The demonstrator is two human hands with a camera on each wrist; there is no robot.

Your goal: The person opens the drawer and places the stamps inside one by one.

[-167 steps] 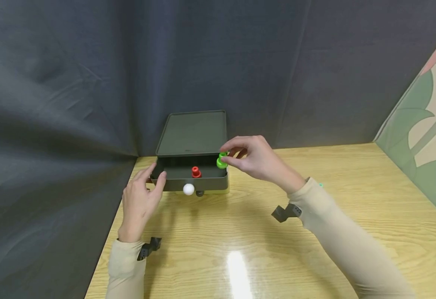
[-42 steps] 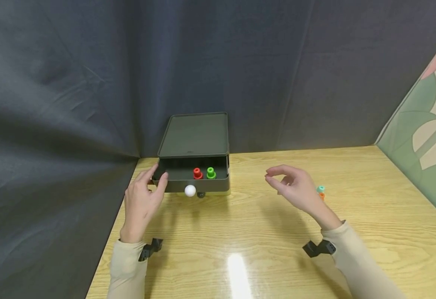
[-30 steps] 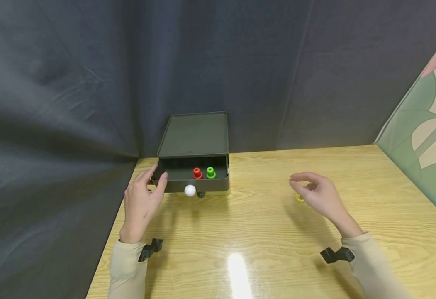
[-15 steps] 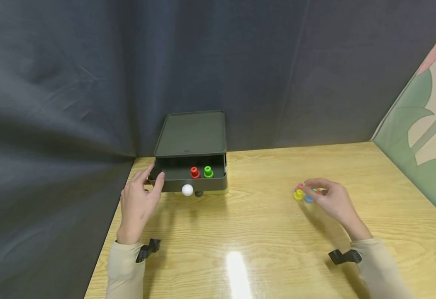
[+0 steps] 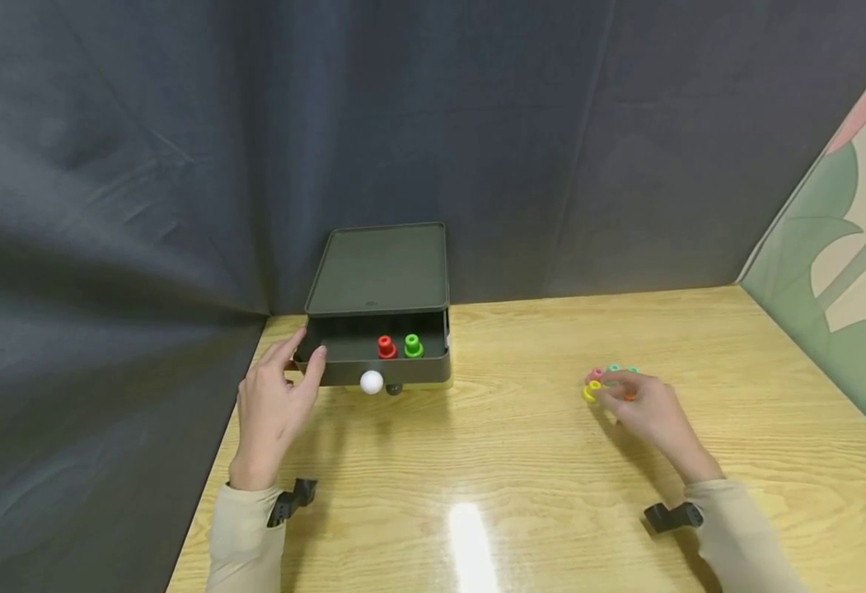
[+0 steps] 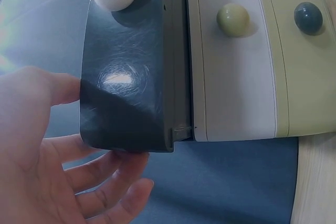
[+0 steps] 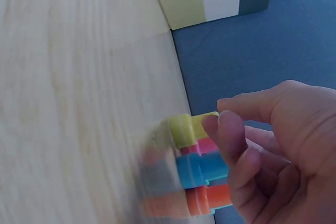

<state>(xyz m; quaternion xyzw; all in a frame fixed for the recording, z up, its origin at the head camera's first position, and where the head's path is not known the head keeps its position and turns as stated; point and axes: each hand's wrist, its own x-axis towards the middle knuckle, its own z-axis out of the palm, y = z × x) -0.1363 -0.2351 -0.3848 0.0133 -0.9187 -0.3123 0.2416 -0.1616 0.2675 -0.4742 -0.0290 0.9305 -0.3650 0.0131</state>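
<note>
My left hand point(image 5: 273, 408) grips the left front corner of a dark drawer point(image 6: 123, 114), thumb at its edge and curled fingers against its side. The drawer is pulled out, with a white knob point(image 5: 371, 382) on its front. Inside stand a red peg point(image 5: 386, 347) and a green peg point(image 5: 414, 346), side by side. At the right, my right hand point(image 5: 655, 416) has its thumb and fingertips at the top of a yellow peg point(image 7: 182, 130), which stands upright on the table; I cannot tell whether they pinch it. A blue peg point(image 7: 195, 170) and an orange peg point(image 7: 202, 200) stand beside it.
A pink peg point(image 5: 595, 375) and teal pegs point(image 5: 614, 368) stand just behind the yellow one. The small drawer cabinet point(image 5: 381, 268) also has a white drawer point(image 6: 236, 77) and a yellow-green drawer point(image 6: 304, 77). Dark cloth point(image 5: 514, 148) hangs behind the wooden table point(image 5: 536, 494).
The green peg, earlier between my right fingers, now stands in the drawer beside the red one. My right hand has moved right and down to the yellow peg. My left hand stays on the drawer.
</note>
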